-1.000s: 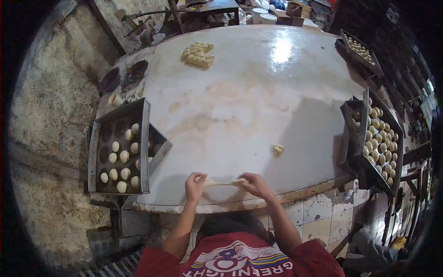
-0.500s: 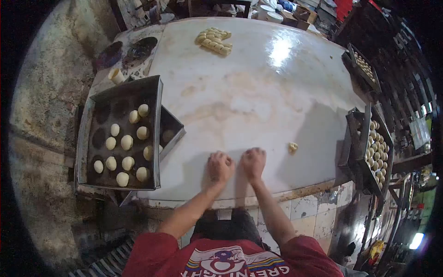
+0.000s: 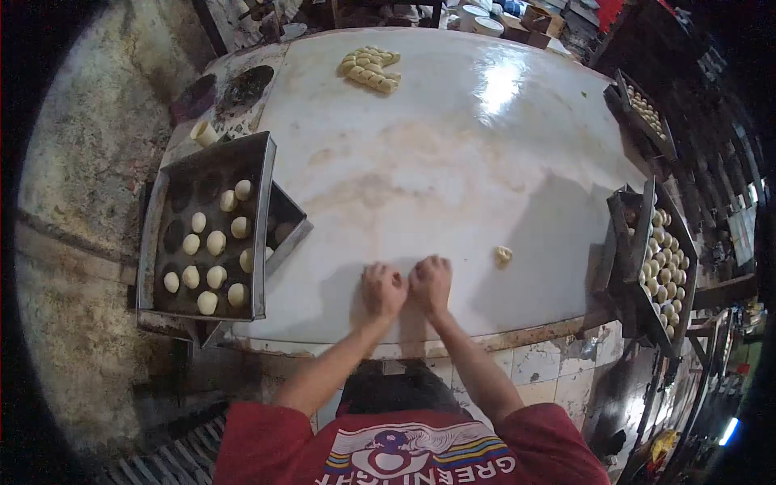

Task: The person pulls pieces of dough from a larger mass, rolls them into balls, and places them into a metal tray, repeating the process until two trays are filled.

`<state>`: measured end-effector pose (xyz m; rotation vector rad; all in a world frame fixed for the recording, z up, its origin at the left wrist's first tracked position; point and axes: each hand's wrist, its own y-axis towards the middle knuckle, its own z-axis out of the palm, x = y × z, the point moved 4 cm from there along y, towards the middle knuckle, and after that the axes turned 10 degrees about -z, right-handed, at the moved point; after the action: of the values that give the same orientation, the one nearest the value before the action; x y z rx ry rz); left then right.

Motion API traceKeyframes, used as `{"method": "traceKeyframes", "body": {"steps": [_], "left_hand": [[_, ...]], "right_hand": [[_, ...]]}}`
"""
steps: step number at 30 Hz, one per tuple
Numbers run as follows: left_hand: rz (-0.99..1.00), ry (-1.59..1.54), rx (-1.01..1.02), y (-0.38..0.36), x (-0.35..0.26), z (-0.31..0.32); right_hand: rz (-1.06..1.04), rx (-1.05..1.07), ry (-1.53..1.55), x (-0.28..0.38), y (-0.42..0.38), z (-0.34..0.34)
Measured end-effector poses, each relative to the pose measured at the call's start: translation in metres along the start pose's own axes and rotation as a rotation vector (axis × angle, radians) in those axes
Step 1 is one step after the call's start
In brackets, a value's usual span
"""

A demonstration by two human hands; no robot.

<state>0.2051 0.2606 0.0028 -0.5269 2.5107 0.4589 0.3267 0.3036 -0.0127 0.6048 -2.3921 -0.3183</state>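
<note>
My left hand [image 3: 384, 289] and my right hand [image 3: 430, 283] rest side by side on the pale tabletop near its front edge. Both have their fingers curled inward and closed; whatever lies under them is hidden. To their right sits a small lump of dough [image 3: 503, 256], touched by neither hand. Round dough balls [image 3: 216, 242] lie spaced out in a dark metal tray [image 3: 260, 234] on my left. At the far side of the table is a pile of cut dough pieces [image 3: 369, 68] in strips.
Beneath the left tray another metal tray [image 3: 293, 238] juts out at an angle. Stacked trays [image 3: 622, 242] with many dough balls stand at the right edge, and a further tray [image 3: 644, 113] lies behind them. A pale cup [image 3: 204, 134] stands at the back left.
My right hand has moved left, closer to my left hand, which stays in nearly the same place. The view has shifted slightly.
</note>
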Motion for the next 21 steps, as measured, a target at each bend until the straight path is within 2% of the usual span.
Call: {"method": "traceKeyframes", "body": {"steps": [2, 3, 5, 6, 8, 9, 11, 14, 16, 17, 19, 21], "left_hand": [[0.016, -0.111, 0.119, -0.037, 0.006, -0.015], [0.013, -0.098, 0.114, -0.047, 0.019, -0.022], [0.088, 0.009, 0.077, -0.057, 0.052, -0.039], [0.223, 0.145, -0.039, -0.038, 0.063, -0.046], [0.072, 0.175, -0.132, 0.011, 0.07, -0.042], [-0.038, 0.177, -0.173, 0.029, 0.066, -0.037], [-0.364, 0.027, -0.198, 0.05, 0.055, -0.008], [-0.156, -0.064, -0.178, 0.011, 0.02, 0.009], [-0.048, -0.036, -0.157, -0.019, 0.014, -0.011], [-0.061, -0.024, -0.17, -0.029, 0.025, -0.022], [0.133, 0.024, -0.175, -0.047, 0.045, -0.046], [0.076, 0.085, -0.219, -0.031, 0.069, -0.061]], "right_hand": [[-0.252, -0.088, 0.027, 0.007, -0.041, -0.011], [-0.283, -0.046, 0.021, 0.008, -0.056, -0.028], [-0.352, 0.06, -0.045, -0.006, -0.064, -0.067], [-0.399, 0.116, -0.107, -0.025, -0.057, -0.077], [-0.311, 0.033, -0.217, -0.076, -0.032, -0.063], [-0.355, 0.045, -0.176, -0.067, -0.018, -0.054], [-0.03, -0.132, -0.055, -0.05, 0.016, -0.041], [-0.088, -0.026, 0.065, -0.015, 0.006, -0.016], [-0.26, -0.034, 0.115, -0.004, -0.019, -0.022], [-0.334, -0.034, 0.116, -0.007, -0.033, -0.026], [-0.433, 0.009, 0.041, -0.002, -0.046, -0.059], [-0.485, 0.014, -0.093, -0.016, -0.048, -0.077]]}}
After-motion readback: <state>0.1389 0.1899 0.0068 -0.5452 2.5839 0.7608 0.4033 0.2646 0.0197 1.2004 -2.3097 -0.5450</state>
